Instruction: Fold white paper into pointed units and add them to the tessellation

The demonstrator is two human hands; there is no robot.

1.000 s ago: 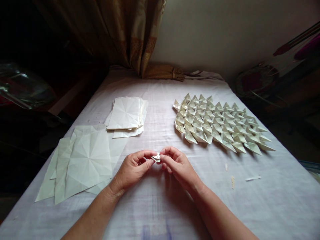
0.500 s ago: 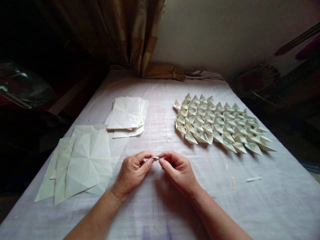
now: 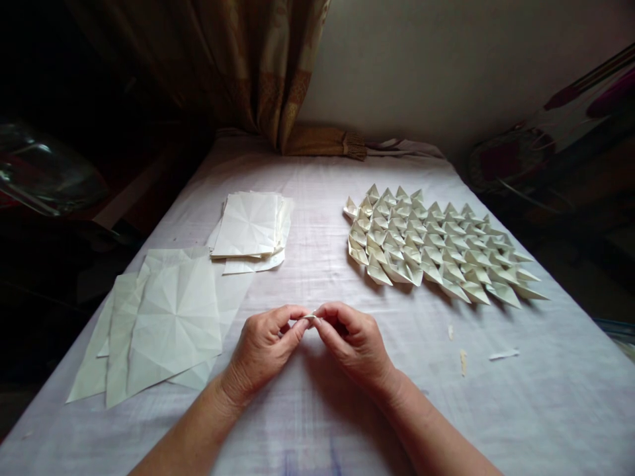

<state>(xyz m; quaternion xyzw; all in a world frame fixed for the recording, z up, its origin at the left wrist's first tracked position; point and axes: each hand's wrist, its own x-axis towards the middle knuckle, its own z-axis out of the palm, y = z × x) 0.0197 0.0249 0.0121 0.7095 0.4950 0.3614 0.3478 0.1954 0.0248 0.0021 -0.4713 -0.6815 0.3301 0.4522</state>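
The fingers (image 3: 294, 328) of the left hand (image 3: 260, 350) and of the right hand (image 3: 354, 344) meet tip to tip, both sets pressed together and pinching a small folded paper piece (image 3: 311, 318) between thumbs and forefingers. Only a sliver of the piece shows, held just above the cloth-covered desk (image 3: 322, 410) at the near middle. At 9 o'clock from the hands, several large creased sheets (image 3: 169, 317) lie flat and overlapping. At 11 o'clock, farther back, sits a neater stack of smaller creased sheets (image 3: 248, 225). At 1 to 2 o'clock, rows of folded paper units (image 3: 431, 248) lie packed touching one another. A few paper scraps (image 3: 502, 355) lie at 3 o'clock. A brown curtain (image 3: 268, 59) hangs at 12 o'clock behind the desk's far edge.
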